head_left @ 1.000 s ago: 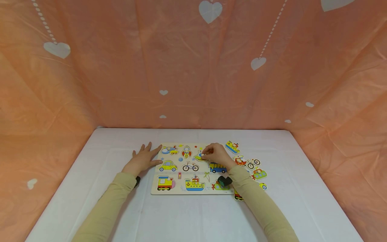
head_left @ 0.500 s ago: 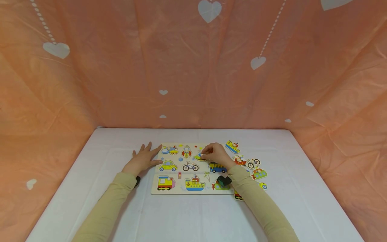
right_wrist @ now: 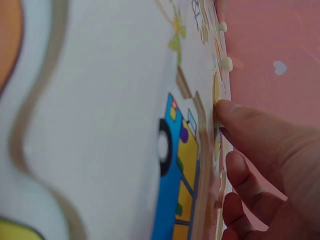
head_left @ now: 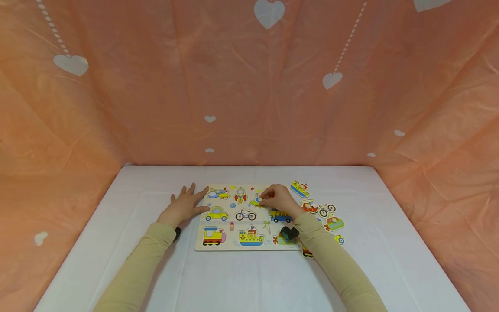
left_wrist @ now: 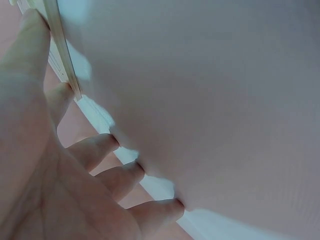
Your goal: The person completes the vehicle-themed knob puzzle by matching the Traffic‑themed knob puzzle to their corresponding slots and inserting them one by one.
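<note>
No words, numbers or brands you can read. Tiny dark marks low on your puzzle board, too small to decipher.

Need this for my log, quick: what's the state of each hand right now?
Left hand: open, touching the puzzle board.
Right hand: closed, pinching the flying saucer piece.
</note>
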Motion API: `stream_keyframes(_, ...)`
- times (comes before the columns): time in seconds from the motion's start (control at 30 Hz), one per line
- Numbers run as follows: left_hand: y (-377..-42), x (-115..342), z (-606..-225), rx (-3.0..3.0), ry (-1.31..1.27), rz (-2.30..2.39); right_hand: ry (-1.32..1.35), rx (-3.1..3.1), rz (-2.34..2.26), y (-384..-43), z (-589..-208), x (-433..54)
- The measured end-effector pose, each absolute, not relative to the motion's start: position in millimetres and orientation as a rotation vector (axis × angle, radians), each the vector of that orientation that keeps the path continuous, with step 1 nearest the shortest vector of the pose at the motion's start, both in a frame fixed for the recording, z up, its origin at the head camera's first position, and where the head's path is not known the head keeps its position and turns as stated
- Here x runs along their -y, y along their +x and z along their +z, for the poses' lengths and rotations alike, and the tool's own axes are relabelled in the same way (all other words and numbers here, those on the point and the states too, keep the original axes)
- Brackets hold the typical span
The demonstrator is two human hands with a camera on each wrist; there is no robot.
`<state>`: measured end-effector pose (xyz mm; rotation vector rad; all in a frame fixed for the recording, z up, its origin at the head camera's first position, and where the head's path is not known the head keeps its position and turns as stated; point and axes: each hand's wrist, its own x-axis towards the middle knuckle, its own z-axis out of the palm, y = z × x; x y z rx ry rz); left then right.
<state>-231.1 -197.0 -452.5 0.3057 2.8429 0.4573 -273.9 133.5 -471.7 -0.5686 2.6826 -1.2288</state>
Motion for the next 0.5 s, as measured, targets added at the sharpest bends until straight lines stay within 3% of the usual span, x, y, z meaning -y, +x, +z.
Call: stream_keyframes(0.5,-231.9,197.2,-453.8,-2.835,0.304,0.462,-0.447,-2.606,-1.283,-273.2,-467.4,-144.0)
